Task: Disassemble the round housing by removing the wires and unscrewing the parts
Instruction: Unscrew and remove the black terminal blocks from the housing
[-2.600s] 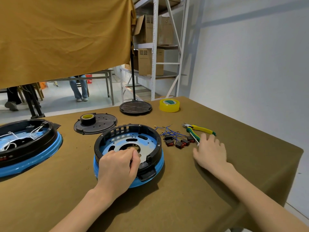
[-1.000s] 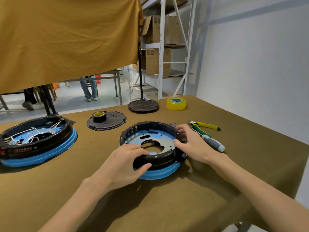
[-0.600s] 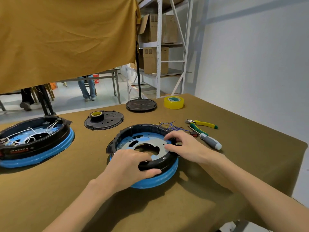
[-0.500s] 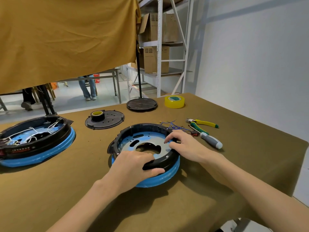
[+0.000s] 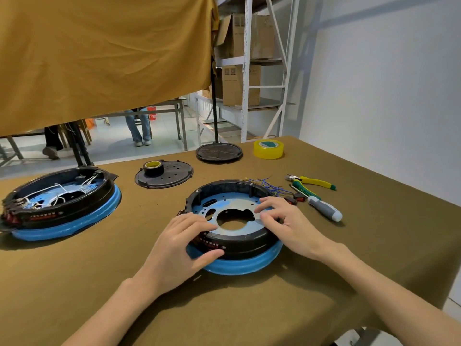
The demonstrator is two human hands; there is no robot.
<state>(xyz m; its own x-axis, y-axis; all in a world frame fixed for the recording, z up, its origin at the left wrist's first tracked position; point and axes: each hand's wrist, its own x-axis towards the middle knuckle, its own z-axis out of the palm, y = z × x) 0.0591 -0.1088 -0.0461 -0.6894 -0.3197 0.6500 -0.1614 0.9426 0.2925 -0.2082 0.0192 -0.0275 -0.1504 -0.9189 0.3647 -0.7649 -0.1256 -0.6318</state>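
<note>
Workshop: storage shelving (image 5: 252, 71), pliers (image 5: 311, 181).

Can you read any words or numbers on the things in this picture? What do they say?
None can be read.
Round housing: a row of red marks on the black side wall, too blurred.
Second housing: a red strip of marks, too blurred.
Green screwdriver shaft: dark printing, too small.
Cardboard boxes: printed labels, too small.
</note>
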